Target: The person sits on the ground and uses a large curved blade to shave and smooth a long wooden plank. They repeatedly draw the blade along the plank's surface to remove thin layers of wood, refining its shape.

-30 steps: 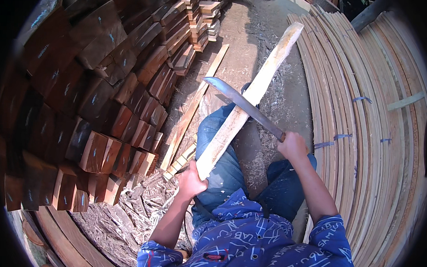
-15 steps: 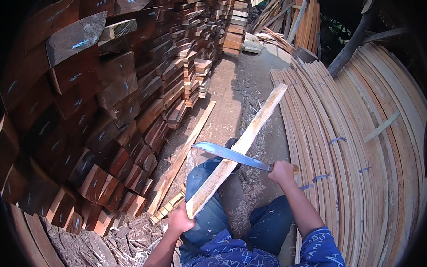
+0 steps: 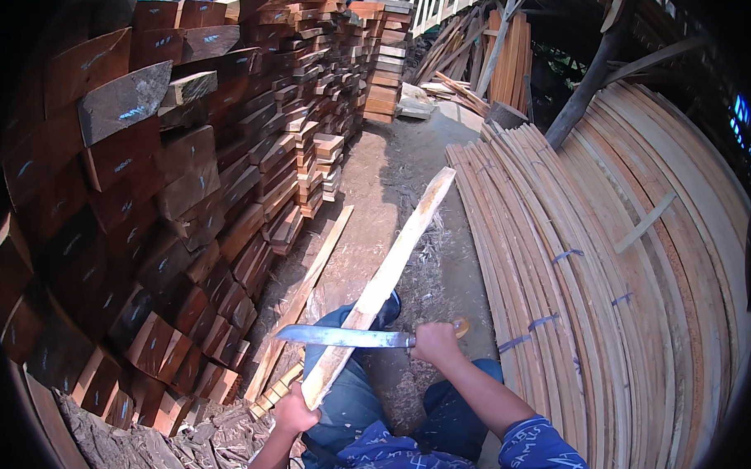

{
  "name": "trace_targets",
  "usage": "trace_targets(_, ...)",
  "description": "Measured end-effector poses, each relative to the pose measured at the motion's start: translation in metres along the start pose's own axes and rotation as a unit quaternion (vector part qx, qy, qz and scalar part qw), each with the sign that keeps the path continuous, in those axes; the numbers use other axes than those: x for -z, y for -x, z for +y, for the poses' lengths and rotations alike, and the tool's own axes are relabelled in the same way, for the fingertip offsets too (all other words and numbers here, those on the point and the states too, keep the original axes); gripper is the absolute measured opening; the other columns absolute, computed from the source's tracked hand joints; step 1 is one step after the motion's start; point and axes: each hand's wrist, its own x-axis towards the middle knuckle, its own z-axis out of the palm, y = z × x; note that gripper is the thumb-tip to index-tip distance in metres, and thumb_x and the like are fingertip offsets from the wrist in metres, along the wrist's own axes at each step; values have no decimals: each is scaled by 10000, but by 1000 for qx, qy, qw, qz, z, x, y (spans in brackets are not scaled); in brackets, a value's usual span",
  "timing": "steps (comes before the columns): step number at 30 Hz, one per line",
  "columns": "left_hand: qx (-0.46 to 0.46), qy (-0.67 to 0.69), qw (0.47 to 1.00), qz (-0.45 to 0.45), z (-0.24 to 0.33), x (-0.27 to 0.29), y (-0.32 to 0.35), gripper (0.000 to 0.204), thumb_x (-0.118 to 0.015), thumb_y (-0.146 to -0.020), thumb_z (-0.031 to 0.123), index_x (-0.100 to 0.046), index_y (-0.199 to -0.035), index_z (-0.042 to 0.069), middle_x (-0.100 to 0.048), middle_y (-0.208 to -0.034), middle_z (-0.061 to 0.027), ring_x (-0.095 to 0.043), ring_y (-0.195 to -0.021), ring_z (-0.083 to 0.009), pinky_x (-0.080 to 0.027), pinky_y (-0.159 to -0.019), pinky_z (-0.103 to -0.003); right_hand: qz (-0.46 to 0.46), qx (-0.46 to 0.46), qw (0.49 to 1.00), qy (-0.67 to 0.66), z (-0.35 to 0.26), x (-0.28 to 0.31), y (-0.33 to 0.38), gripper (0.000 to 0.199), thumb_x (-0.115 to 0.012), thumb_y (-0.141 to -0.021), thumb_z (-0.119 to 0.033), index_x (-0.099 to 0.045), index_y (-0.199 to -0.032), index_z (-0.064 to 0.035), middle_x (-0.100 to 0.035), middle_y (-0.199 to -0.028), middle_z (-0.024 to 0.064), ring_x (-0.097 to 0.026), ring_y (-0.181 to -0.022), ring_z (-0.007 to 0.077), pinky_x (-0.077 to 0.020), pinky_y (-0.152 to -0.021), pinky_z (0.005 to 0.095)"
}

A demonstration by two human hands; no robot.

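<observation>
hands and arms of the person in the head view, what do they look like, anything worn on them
The left hand and right hand are bare: no glove or watch shows. The right forearm is uncovered up to a short blue sleeve patterned with white lines and letter-like marks. The left sleeve cannot be made out.

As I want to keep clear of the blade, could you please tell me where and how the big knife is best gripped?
Probably by the handle, from the right, where the right hand holds it: the long metal blade points left across the board.
</observation>
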Motion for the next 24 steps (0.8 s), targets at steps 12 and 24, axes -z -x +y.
trace_targets(12, -68, -14, 998, 9, 15, -5, -16, 438, -655, -646, 178, -466, -994, -9, -666, -784, -282, -668, -749, -460, -548, -719, -514, -12, -237, 956, -170, 61, 4, 32, 258, -643, -753, -190, -725, -895, 9, -690, -867, 271, -678, -870, 436, -538, -814, 499)
trace_targets(24, -6, 12, 1000, 0, 10, 4, -11, 457, -667, -647, 188, -460, -1015, 14, -667, -798, -270, -664, -792, -459, -539, -751, -514, 9, -44, 997, -58, 15, -22, -13, 219, -697, -702, -232, -717, -768, -24, -701, -772, 212, -704, -738, 374, -559, -705, 474)
